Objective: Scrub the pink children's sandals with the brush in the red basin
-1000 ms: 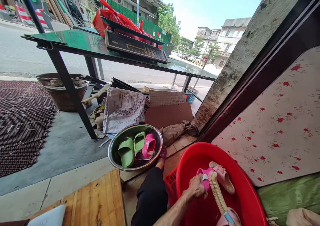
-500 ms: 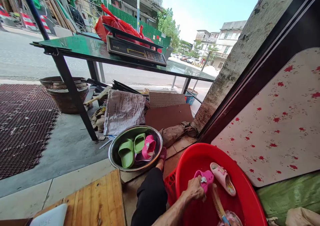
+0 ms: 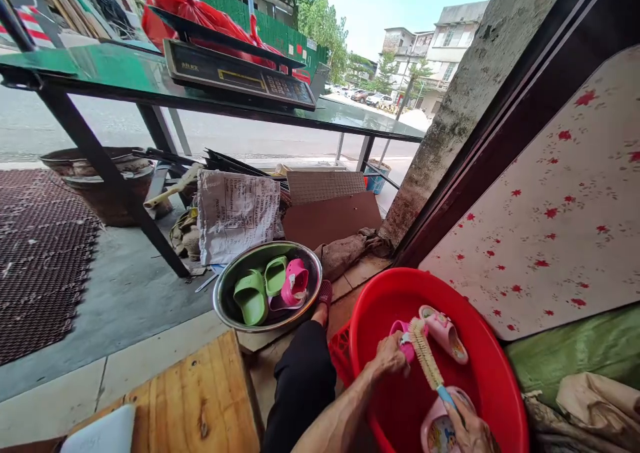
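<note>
Over the red basin (image 3: 367,293), my left hand (image 3: 391,355) is closed on a bright pink clog (image 3: 407,347). My right hand (image 3: 470,426) grips the blue handle of a scrubbing brush (image 3: 425,353), whose pale bristles lie across the clog's toe, seemingly touching it. A light pink slipper (image 3: 444,334) rests in the basin beyond the brush. Another light pink slipper (image 3: 440,426) lies beneath my right hand, partly covered by it. The bright pink clog is partly hidden by my fingers and the brush.
A metal bowl (image 3: 220,306) left of my leg holds green slippers (image 3: 251,297) and a pink clog (image 3: 295,283). Wooden furniture (image 3: 200,386) stands at lower left. A glass table (image 3: 350,116) with a scale (image 3: 235,76) spans the front; a flowered panel (image 3: 530,239) leans at right.
The brush has risen from beside the bright pink clog onto its toe, with my right hand coming further into view. The lower light pink slipper shows more. The camera view has shifted.
</note>
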Available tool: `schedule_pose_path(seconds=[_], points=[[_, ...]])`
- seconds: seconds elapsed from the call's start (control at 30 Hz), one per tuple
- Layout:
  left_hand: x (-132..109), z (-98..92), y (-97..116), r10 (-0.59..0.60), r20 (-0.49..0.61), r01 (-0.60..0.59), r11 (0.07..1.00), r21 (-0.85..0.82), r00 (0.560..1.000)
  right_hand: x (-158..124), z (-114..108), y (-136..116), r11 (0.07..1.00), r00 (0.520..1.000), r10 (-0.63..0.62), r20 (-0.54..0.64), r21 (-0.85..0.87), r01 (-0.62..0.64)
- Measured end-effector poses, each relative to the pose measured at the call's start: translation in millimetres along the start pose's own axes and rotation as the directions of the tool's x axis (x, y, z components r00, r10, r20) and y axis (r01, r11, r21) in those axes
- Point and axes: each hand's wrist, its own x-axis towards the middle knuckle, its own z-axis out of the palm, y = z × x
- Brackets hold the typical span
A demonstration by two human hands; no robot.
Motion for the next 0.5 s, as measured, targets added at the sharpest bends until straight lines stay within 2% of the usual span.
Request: schedule_pose_path(seconds=[0.07,0.13,0.3,0.4,0.5], points=[[-5,2.3,3,0.016,0.016,-0.016,1.000,0.006,1.000,10,-6,-12,0.997,0.994,0.035,0.106,-0.076,-0.027],[-9,3.5,4,0.027,0.008,-0.028,0.996,0.081,1.000,28,-13,-22,0.965,0.961,0.150,0.233,-0.245,-0.091],[-13,3.6,1,0.148,0.071,-0.164,0.917,0.362,0.986,79,-19,-20,0.929,0.928,0.273,0.255,-0.319,-0.185],[-13,6.9,-1,0.194,0.055,-0.197,0.867,0.458,0.980,75,-16,-17,0.925,0.930,0.267,0.251,-0.337,-0.175],[-11,12.0,-1,0.188,0.020,-0.174,0.859,0.482,0.982,43,-12,-18,0.939,0.941,0.202,0.273,-0.326,-0.107]])
